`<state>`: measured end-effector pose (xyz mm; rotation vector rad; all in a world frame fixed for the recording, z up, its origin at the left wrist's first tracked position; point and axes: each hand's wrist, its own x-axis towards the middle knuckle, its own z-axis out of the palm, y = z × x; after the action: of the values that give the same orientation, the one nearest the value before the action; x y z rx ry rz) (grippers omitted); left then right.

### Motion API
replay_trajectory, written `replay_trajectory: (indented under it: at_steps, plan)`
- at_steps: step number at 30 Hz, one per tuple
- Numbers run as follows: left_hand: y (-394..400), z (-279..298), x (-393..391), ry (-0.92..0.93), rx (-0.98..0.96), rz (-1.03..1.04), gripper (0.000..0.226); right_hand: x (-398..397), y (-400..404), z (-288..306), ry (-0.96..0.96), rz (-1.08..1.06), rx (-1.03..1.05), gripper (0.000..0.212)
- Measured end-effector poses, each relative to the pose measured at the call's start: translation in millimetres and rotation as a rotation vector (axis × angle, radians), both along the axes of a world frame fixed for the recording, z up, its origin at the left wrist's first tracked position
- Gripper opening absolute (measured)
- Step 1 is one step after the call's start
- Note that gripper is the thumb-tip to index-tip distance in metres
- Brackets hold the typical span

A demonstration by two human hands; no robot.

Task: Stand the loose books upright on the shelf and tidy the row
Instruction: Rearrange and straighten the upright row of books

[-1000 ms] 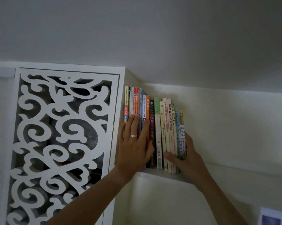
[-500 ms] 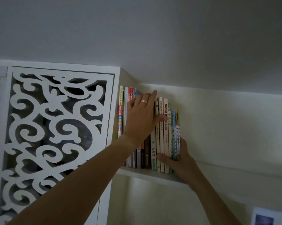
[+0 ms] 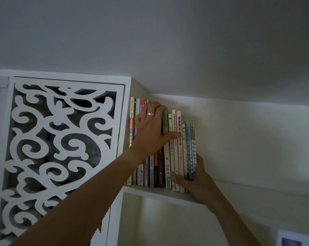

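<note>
Head view is showing the left hand (image 3: 151,128), wearing a silver band ring (image 3: 150,114), lying spread over the upper spines of the row of upright thin paperback books (image 3: 175,148); its fingers (image 3: 160,107) are curling over the top edges of the darker middle volumes, and its thumb (image 3: 173,134) is reaching rightward across the pale green and cream spines, so the hand is pressing on the books rather than closing around any single one. Lower down, the right hand (image 3: 198,181) is bracing the right end of the row, its thumb (image 3: 176,179) lying across the bottoms of the cream and green spines while the palm and remaining fingers are wrapping behind the last blue and green books, holding that end group in a loose clasp. All the books are standing upright, packed together at the left end of the narrow white wall shelf (image 3: 150,191), with the yellow-spined book (image 3: 131,121) at the far left touching the side wall of the alcove. Just beside that wall, to the left, a white carved scrollwork panel (image 3: 61,139) is filling its frame. Above everything the plain white ceiling (image 3: 168,41) is sloping overhead, and a small blue-and-white picture (image 3: 292,241) is peeking in at the lower right corner.
</note>
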<state>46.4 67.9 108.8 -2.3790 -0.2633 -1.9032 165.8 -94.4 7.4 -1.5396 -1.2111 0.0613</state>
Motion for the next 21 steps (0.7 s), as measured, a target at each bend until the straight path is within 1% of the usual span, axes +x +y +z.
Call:
replay_trajectory:
  at_steps: [2,5,6,8,10,12,13,15,16,17,18,19,20,21]
  plan:
    - [1,1,-1,0.007,-0.022,-0.028,0.092,1,1,-1,0.007,0.006,0.005,0.099]
    - [-1,-6,1,0.027,-0.003,0.058,0.101,1,1,-2,0.002,0.006,-0.002,0.099]
    - [-3,-7,1,0.047,-0.013,0.079,0.1,1,1,-2,0.001,0.005,-0.004,0.099]
    - [-7,-5,-1,0.043,-0.044,0.056,0.089,-1,0,-2,0.003,-0.004,-0.003,0.098]
    - [-11,-1,-5,0.0,-0.077,-0.021,0.083,-4,-1,-1,-0.005,-0.018,0.005,0.096]
    - [-16,-1,-7,-0.071,-0.105,-0.151,0.077,-7,-1,1,-0.014,-0.033,0.016,0.094]
    - [-21,-4,-8,-0.119,-0.101,-0.202,0.073,-7,-1,1,-0.016,-0.035,0.021,0.094]
    - [-33,-13,-9,-0.256,-0.102,-0.218,0.066,-6,0,0,-0.024,-0.035,0.023,0.095]
    - [-40,-21,-9,-0.313,-0.158,-0.243,0.064,-5,0,-1,-0.031,-0.038,0.021,0.096]
    - [-48,-30,-9,-0.347,-0.263,-0.288,0.064,-5,1,-1,-0.042,-0.042,0.019,0.097]
    - [-55,-38,-8,-0.337,-0.374,-0.326,0.063,-5,1,0,-0.052,-0.046,0.019,0.097]
    - [-60,-48,-5,-0.282,-0.468,-0.338,0.059,-4,2,0,-0.06,-0.046,0.022,0.098]
    - [-64,-56,-1,-0.199,-0.523,-0.271,0.055,-4,2,0,-0.065,-0.041,0.028,0.099]
    - [-66,-62,2,-0.12,-0.519,-0.167,0.053,-3,3,0,-0.067,-0.036,0.035,0.101]
